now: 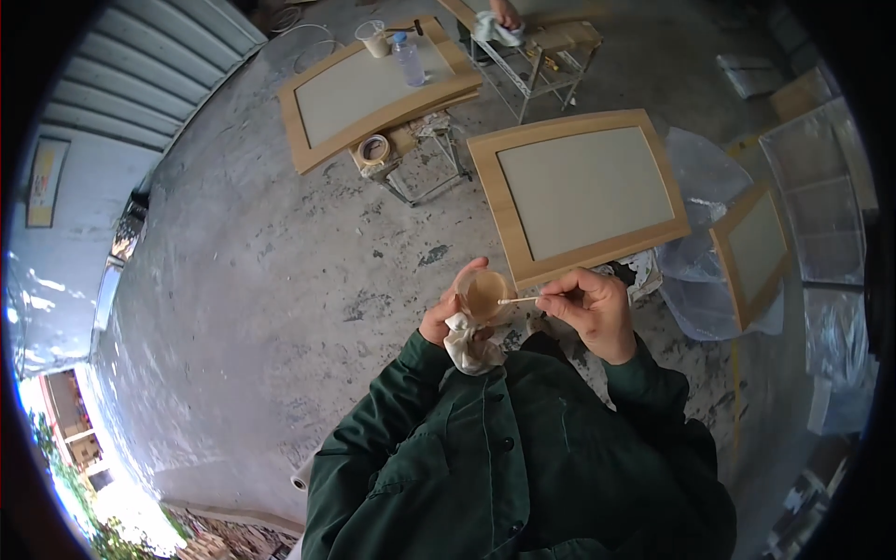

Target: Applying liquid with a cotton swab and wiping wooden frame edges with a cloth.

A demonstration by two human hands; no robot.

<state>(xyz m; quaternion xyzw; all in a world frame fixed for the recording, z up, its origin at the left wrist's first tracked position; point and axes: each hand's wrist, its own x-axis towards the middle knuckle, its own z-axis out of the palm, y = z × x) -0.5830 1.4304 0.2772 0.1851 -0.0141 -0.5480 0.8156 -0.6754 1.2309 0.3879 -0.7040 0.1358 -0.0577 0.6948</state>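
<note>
In front of my chest, my left hand (441, 315) is wrapped round a clear plastic cup (484, 291) with tan liquid in it. A crumpled white rag (471, 349) hangs from the same hand, below the cup. My right hand (597, 310) pinches the stick of a cotton swab (521, 301), its tip at the cup's right rim. Whether the tip touches the liquid I cannot tell. Just beyond my hands lies a wood-framed door panel (590, 191) with a pale centre, raised above the floor on a mostly hidden support.
Another framed panel (378, 93) at the far left bears a bottle (408, 62) and a plastic cup (372, 39). Tape (373, 149) lies on a stool beside it. Someone's hand (505, 13) holds a cloth near a metal stand (551, 56). A smaller panel (752, 252) leans at right.
</note>
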